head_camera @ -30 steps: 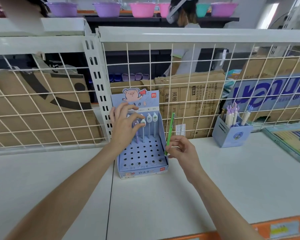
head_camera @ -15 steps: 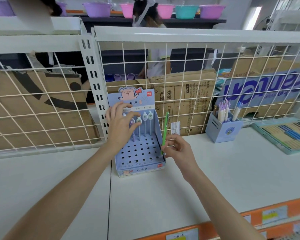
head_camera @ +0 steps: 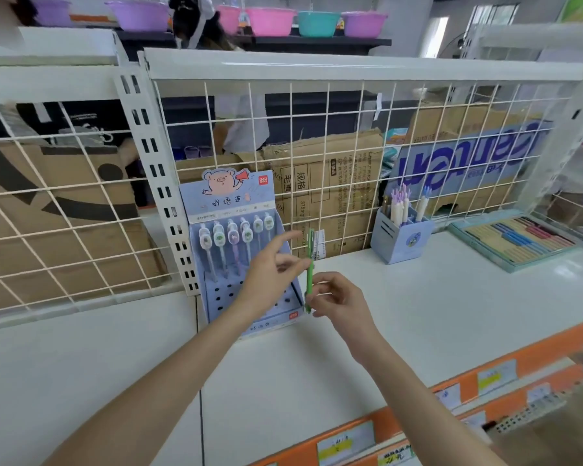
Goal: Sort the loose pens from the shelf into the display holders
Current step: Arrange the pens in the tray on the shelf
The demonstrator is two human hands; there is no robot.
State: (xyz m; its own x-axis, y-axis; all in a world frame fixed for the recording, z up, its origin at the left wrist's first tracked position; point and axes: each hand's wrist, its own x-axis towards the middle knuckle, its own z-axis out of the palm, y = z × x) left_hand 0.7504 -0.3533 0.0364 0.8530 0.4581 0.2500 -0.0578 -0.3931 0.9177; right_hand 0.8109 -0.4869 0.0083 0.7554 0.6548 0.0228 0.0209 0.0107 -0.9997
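The right hand (head_camera: 337,297) pinches the green pen (head_camera: 309,270) low on its barrel, holding it upright (cap end up). The left hand (head_camera: 270,274), fingers loosely spread, touches the pen's middle, just beside the blue display holder (head_camera: 226,203) near the shelf's (head_camera: 451,297) back edge.

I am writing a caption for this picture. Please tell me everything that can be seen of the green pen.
The green pen is slim, with a plain bright green barrel that looks like plastic, and a thin clip-like part near its top. It stands almost upright in the air. The right hand pinches its lower part; the left hand reaches its middle with straight fingers. It is just right of the blue display holder, in front of the white wire grid. Its tip is not clear to see.
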